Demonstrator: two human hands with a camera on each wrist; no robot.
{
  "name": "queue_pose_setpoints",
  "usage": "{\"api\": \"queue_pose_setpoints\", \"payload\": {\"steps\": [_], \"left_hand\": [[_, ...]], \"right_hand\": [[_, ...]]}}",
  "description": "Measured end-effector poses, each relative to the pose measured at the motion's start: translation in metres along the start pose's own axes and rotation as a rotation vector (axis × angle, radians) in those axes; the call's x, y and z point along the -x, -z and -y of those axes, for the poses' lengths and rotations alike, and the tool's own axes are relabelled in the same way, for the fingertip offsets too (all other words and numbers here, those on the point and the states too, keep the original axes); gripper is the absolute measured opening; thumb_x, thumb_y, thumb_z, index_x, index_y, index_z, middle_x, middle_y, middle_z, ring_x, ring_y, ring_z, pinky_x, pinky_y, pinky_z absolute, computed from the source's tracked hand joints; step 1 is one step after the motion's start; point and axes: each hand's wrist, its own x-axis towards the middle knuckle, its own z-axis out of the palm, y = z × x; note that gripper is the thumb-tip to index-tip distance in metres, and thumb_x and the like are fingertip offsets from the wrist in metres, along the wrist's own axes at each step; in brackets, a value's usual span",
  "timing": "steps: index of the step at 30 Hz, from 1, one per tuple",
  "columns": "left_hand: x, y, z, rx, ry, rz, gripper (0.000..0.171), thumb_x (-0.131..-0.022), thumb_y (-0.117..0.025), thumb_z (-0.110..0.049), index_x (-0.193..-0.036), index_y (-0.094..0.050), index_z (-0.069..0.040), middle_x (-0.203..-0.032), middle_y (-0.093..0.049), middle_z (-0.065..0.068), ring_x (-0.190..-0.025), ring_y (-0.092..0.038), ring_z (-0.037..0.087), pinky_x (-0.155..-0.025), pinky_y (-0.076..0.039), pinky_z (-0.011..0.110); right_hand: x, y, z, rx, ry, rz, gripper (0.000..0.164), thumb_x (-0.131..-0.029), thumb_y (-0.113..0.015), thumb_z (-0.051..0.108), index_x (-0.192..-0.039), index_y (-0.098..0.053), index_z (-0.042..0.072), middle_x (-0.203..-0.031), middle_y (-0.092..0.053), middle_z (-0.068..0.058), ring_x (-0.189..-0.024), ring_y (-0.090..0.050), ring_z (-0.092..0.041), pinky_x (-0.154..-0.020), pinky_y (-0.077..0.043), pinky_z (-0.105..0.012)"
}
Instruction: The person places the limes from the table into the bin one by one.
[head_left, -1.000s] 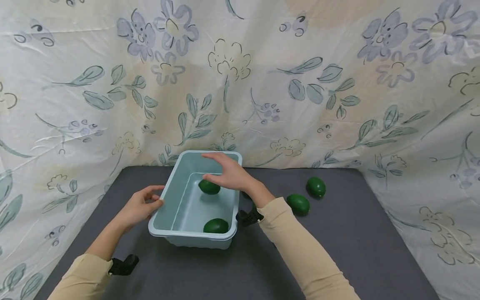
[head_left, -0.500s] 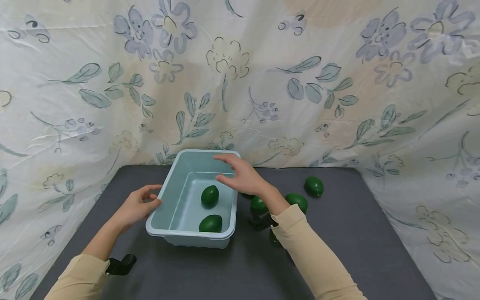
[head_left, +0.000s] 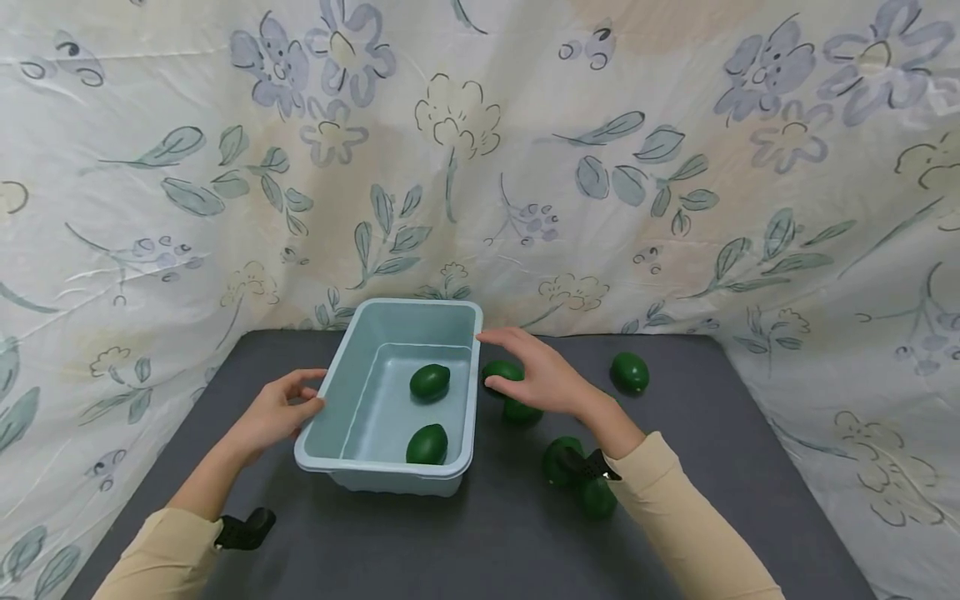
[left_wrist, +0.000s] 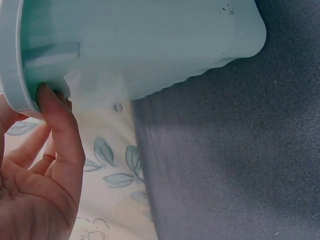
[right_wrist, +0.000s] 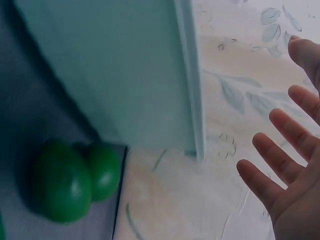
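Observation:
A light blue plastic basin point(head_left: 360, 417) stands on the table, with one dark green lime point(head_left: 430, 382) at its middle and another lime point(head_left: 427, 444) near its front wall. My left hand point(head_left: 273, 417) pinches the basin's left rim; the left wrist view shows a fingertip tucked under the lip of the basin point(left_wrist: 150, 40). Just outside the right rim, my right hand point(head_left: 547, 375) is held up with fingers spread and nothing in it. Partly behind this hand lie a lime point(head_left: 498, 368) and a second lime point(head_left: 522, 413). The right wrist view catches the open right hand point(right_wrist: 295, 170) beside the basin.
Two limes touch each other below the right wrist, the upper lime point(head_left: 561, 461) and the lower lime point(head_left: 597, 498). Farther back on the right lies a single lime point(head_left: 629, 372). A flowered cloth point(head_left: 465, 250) hangs behind the dark grey table point(head_left: 420, 550).
My right hand has moved right, from above the basin to beyond its right rim. The lime at the basin's middle has rolled and turned. The left hand keeps its hold.

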Motion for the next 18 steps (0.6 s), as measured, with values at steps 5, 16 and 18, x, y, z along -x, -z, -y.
{"api": "queue_pose_setpoints", "payload": {"steps": [5, 16, 18], "left_hand": [[0.000, 0.000, -0.001, -0.013, 0.004, -0.006, 0.055, -0.092, -0.055, -0.016, -0.140, -0.032, -0.005, -0.104, -0.054, 0.019, -0.075, -0.060, 0.020, -0.060, -0.051, 0.035], [0.000, -0.001, -0.002, -0.010, 0.007, -0.002, 0.054, -0.092, -0.054, -0.015, -0.140, -0.032, -0.005, -0.105, -0.054, 0.019, -0.076, -0.060, 0.020, -0.060, -0.051, 0.036], [0.000, -0.001, -0.002, -0.006, 0.010, 0.000, 0.054, -0.092, -0.054, -0.016, -0.140, -0.032, -0.005, -0.106, -0.054, 0.019, -0.076, -0.060, 0.020, -0.060, -0.051, 0.037]], "right_hand": [[0.024, 0.005, -0.011, 0.016, -0.048, -0.005, 0.059, -0.084, -0.066, 0.032, -0.137, -0.043, 0.019, -0.139, -0.042, 0.001, -0.127, -0.041, -0.017, -0.097, -0.039, -0.042], [0.066, 0.012, -0.026, 0.018, -0.063, -0.022, 0.067, -0.083, -0.067, 0.032, -0.142, -0.035, 0.022, -0.144, -0.035, -0.002, -0.130, -0.037, -0.023, -0.097, -0.037, -0.048], [0.074, 0.012, -0.029, 0.007, -0.078, -0.019, 0.068, -0.084, -0.066, 0.035, -0.142, -0.034, 0.025, -0.145, -0.034, -0.001, -0.130, -0.037, -0.023, -0.097, -0.037, -0.048]]}}
